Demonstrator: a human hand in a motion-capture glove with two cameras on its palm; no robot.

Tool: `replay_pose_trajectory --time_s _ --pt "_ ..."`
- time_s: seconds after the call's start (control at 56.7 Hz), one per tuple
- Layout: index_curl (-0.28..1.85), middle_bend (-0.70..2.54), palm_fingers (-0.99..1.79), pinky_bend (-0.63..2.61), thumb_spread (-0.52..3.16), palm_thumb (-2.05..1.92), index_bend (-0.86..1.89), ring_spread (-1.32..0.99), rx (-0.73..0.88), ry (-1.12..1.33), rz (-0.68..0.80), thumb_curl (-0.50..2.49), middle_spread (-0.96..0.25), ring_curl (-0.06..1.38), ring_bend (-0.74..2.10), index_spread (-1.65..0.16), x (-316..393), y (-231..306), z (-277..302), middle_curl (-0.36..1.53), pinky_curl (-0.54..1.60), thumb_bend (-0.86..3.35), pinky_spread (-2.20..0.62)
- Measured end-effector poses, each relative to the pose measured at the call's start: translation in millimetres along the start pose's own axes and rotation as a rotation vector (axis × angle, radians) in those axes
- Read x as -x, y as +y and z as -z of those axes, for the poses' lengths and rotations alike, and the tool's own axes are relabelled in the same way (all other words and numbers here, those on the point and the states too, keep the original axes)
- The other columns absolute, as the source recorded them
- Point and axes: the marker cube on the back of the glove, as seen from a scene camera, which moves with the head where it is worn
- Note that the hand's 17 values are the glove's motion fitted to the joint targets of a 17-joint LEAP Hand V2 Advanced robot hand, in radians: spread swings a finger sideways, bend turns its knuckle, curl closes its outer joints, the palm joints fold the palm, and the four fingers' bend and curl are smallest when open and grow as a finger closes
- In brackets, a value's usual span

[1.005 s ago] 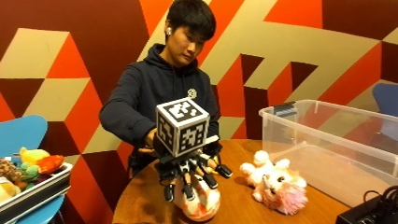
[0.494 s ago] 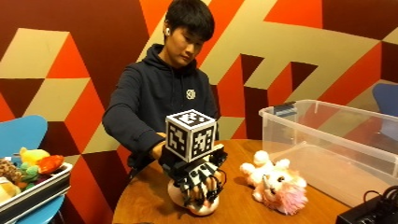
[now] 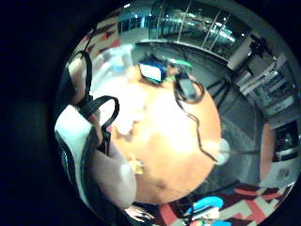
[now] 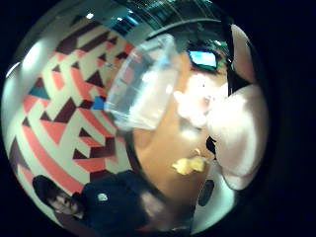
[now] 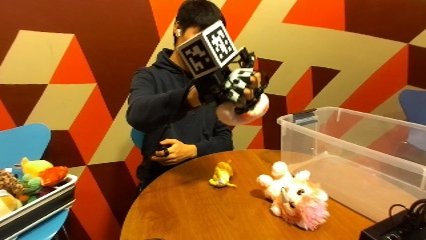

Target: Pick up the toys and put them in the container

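Observation:
In the outside view my gloved right hand (image 5: 238, 86) is raised at head height and grips a round pink and white toy (image 5: 243, 111), left of the clear plastic container (image 5: 353, 150). The held toy fills the edge of both palm views (image 4: 242, 133) (image 3: 112, 175). On the round wooden table (image 5: 193, 210) lie a small yellow toy (image 5: 221, 175) and a pink and white plush (image 5: 293, 196), the plush close to the container's front wall. The palm views look down on the container (image 4: 148, 84), the plush (image 4: 193, 102) and the yellow toy (image 4: 187, 165) (image 3: 137, 165).
The person's bare left hand (image 5: 173, 150) rests at the table's far edge. A tray (image 5: 40, 202) holding several more toys stands on a blue chair at the left. A black device with cables (image 5: 399, 227) sits on the table's near right edge.
My hand has risen from the table to head height, carrying the pink and white toy it gripped there. The plush and the container have not moved.

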Motion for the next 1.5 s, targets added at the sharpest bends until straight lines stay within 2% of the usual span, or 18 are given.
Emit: replay_pose_trajectory --time_s 0.141,0.282,0.405,0.494,0.617,0.635,0.652,0.705,0.793,0.917,1.093,1.287,1.393,1.499 --pt "0.70 0.80 0.85 1.08 0.14 0.79 0.74 -0.45 -0.108 -0.174 0.080 0.87 -0.38 0.62 1.10 -0.44 62 -28 13 0.47 0.46 0.36 -0.40" --pt "0.81 0.87 0.77 1.15 -0.02 0.78 0.78 -0.46 -0.192 -0.338 0.131 0.92 -0.40 0.67 1.16 -0.46 113 -59 -2 0.56 0.49 0.37 -0.40" --pt "0.89 0.91 0.69 1.21 -0.11 0.75 0.79 -0.47 -0.203 -0.410 0.185 0.95 -0.41 0.71 1.19 -0.46 145 -81 -28 0.63 0.51 0.38 -0.39" --pt "0.93 0.90 0.59 1.25 -0.12 0.73 0.75 -0.46 -0.126 -0.393 0.188 0.96 -0.40 0.74 1.21 -0.46 169 -99 -64 0.67 0.52 0.35 -0.39" --pt "0.88 0.70 0.18 1.39 0.13 0.66 0.42 -0.40 0.068 -0.395 0.231 0.98 -0.32 0.72 1.15 -0.40 186 -108 -111 0.65 0.54 0.30 -0.34" --pt "0.86 0.58 -0.22 1.37 0.25 0.58 0.39 -0.34 0.087 -0.385 0.235 0.96 -0.26 0.68 0.98 -0.40 187 -109 -116 0.60 0.53 0.26 -0.26" --pt "0.85 0.53 -0.39 1.37 0.32 0.53 0.39 -0.29 0.100 -0.377 0.236 0.94 -0.22 0.68 0.87 -0.39 187 -110 -121 0.59 0.55 0.22 -0.22" --pt "0.77 0.42 -0.51 1.30 0.52 0.44 0.29 -0.21 0.123 -0.363 0.231 0.89 -0.15 0.60 0.62 -0.38 185 -111 -128 0.54 0.50 0.16 -0.14" --pt "0.67 0.25 -0.43 1.15 0.77 0.33 0.17 -0.11 0.132 -0.348 0.209 0.79 -0.06 0.48 0.35 -0.36 175 -108 -126 0.47 0.44 0.08 -0.05" --pt "0.58 0.15 -0.27 0.98 1.00 0.28 0.15 -0.04 0.118 -0.309 0.160 0.68 -0.01 0.40 0.17 -0.34 144 -99 -101 0.41 0.38 0.03 0.02" --pt "0.54 0.16 -0.15 0.85 1.25 0.27 0.19 0.01 0.153 -0.270 0.082 0.57 0.01 0.34 0.13 -0.32 122 -53 -62 0.38 0.33 0.02 0.05" --pt "0.51 0.18 -0.10 0.84 1.39 0.28 0.18 0.03 0.070 -0.147 0.049 0.50 0.03 0.29 0.14 -0.28 120 -4 -30 0.36 0.32 0.02 0.07" --pt "0.50 0.18 -0.07 0.84 1.44 0.29 0.19 0.04 0.053 -0.159 0.037 0.47 0.03 0.27 0.15 -0.26 113 3 -28 0.36 0.32 0.02 0.07" --pt "0.50 0.18 -0.04 0.84 1.46 0.29 0.20 0.05 0.080 -0.069 0.005 0.45 0.04 0.25 0.15 -0.25 93 -3 -35 0.35 0.33 0.02 0.08"
